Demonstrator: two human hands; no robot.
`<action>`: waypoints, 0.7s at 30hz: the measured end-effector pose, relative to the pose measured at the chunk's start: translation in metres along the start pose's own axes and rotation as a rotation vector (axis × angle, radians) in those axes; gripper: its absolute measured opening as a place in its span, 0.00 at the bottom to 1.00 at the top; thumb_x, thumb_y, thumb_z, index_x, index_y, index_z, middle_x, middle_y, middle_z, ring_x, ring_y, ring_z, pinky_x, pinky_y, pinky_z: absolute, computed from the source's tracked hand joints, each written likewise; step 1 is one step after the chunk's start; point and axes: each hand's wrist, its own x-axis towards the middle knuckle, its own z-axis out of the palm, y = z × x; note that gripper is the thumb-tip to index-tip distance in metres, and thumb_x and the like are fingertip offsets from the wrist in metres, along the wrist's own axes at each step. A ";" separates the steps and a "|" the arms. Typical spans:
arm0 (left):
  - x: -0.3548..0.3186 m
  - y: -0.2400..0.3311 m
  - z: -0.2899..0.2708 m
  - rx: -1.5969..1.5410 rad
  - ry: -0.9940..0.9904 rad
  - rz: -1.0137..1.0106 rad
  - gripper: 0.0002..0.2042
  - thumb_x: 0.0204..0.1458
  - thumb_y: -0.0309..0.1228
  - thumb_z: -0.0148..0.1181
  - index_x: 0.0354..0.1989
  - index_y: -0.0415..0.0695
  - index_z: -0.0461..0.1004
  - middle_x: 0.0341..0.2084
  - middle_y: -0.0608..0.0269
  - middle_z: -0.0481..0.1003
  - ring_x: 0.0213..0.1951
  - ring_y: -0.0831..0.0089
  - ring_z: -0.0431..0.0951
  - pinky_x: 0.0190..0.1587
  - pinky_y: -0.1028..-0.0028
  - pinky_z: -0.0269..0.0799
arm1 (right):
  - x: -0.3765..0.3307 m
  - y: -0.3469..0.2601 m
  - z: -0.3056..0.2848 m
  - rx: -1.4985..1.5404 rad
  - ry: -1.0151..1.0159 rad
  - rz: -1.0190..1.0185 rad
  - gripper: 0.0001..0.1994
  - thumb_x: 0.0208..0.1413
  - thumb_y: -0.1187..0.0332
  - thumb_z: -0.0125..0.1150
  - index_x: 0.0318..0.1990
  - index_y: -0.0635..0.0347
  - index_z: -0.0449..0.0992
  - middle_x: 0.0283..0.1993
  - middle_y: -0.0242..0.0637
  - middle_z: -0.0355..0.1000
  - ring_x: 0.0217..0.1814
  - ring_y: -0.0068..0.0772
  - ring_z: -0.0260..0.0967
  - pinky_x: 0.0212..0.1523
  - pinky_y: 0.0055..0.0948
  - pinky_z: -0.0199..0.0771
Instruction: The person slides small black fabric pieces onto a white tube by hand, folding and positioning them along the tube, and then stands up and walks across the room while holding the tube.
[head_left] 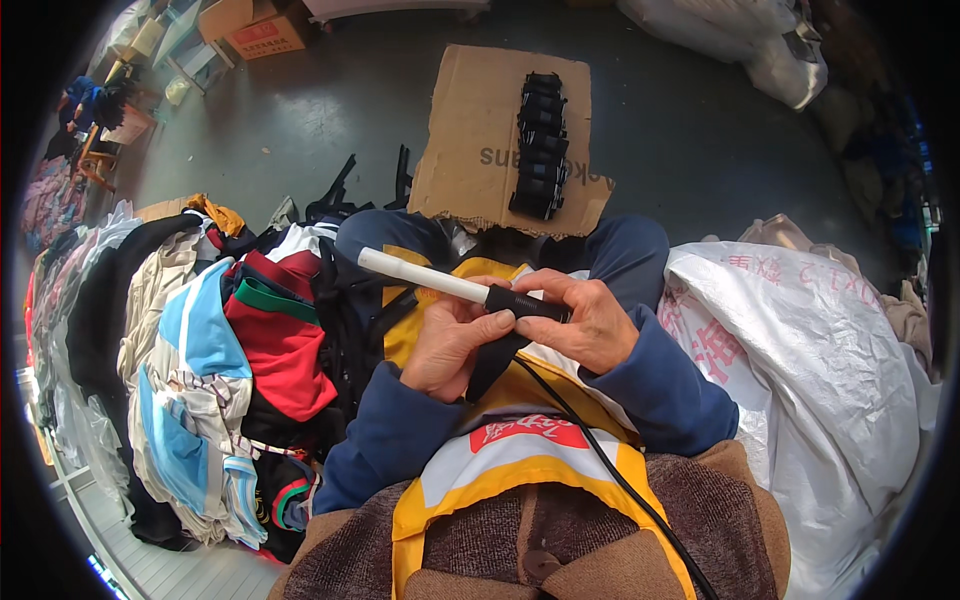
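Note:
In front of my body, both hands are closed around a white tube [420, 273] that slants up to the left. Black ribbed strip [530, 303] is wound about its right-hand end. My left hand [443, 350] pinches the strip, thumb against the winding, and a flat black tail [492, 368] hangs beneath it. With its thumb and fingers, my right hand [590, 320] grips the wound end. Several black bundles [541, 145] lie in a row on a cardboard sheet [465, 130] beyond my knees.
Piled garments, including red cloth [275, 350] and light blue cloth [205, 320], crowd my left side. A large white sack [800, 370] bulges at my right. A thin black cord [590, 440] runs down my yellow-edged apron [440, 490]. A cardboard box [260, 30] stands far left.

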 end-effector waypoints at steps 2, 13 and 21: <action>0.000 0.001 0.002 -0.019 0.024 0.054 0.16 0.44 0.19 0.59 0.43 0.37 0.66 0.35 0.61 0.71 0.36 0.75 0.73 0.41 0.78 0.70 | -0.001 -0.001 0.002 -0.322 0.114 -0.188 0.17 0.42 0.66 0.61 0.41 0.59 0.70 0.26 0.45 0.71 0.30 0.39 0.72 0.31 0.29 0.69; -0.003 0.002 0.001 -0.054 -0.097 0.015 0.16 0.43 0.19 0.60 0.41 0.39 0.65 0.32 0.60 0.71 0.35 0.74 0.73 0.40 0.77 0.71 | -0.002 0.003 -0.005 0.213 -0.250 0.123 0.18 0.54 0.64 0.54 0.48 0.68 0.65 0.30 0.36 0.68 0.26 0.23 0.65 0.28 0.22 0.66; 0.001 -0.009 -0.004 -0.044 -0.085 0.223 0.14 0.42 0.20 0.61 0.35 0.46 0.64 0.28 0.68 0.68 0.32 0.79 0.70 0.36 0.81 0.67 | 0.000 0.000 -0.016 0.561 -0.364 0.462 0.14 0.54 0.60 0.55 0.39 0.62 0.71 0.21 0.24 0.60 0.18 0.11 0.53 0.17 0.13 0.50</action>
